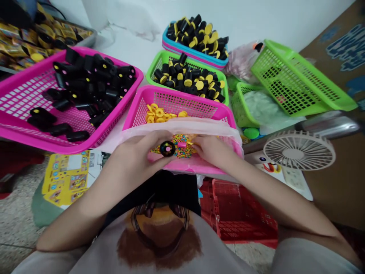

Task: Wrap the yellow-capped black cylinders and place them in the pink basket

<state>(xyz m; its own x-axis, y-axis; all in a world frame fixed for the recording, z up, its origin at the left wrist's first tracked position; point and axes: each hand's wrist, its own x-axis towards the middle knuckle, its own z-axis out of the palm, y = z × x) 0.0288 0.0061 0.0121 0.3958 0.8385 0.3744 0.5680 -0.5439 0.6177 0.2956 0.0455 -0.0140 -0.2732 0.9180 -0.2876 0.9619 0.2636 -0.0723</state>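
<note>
My left hand (142, 154) is closed around a small black plastic container (167, 148). Its open mouth faces me, and a pink spot and some coloured bits show inside. My right hand (208, 148) is pinched at the fingertips around a small yellow piece, partly hidden by the fingers. Just left of those fingertips lies a small pink piece (181, 145) on a heap of tiny multicoloured balls (182, 152). Both hands are over the near part of a pink basket (182, 91), lined there with whitish plastic. Yellow ring-shaped caps (158, 113) fill its far part.
A large pink basket (114, 131) of black containers stands left. Behind are a green basket (151, 78) and a blue basket (168, 42) of yellow-capped black containers. Tilted green basket (302, 80) and a round fan (299, 152) are right. A red crate (242, 213) sits below.
</note>
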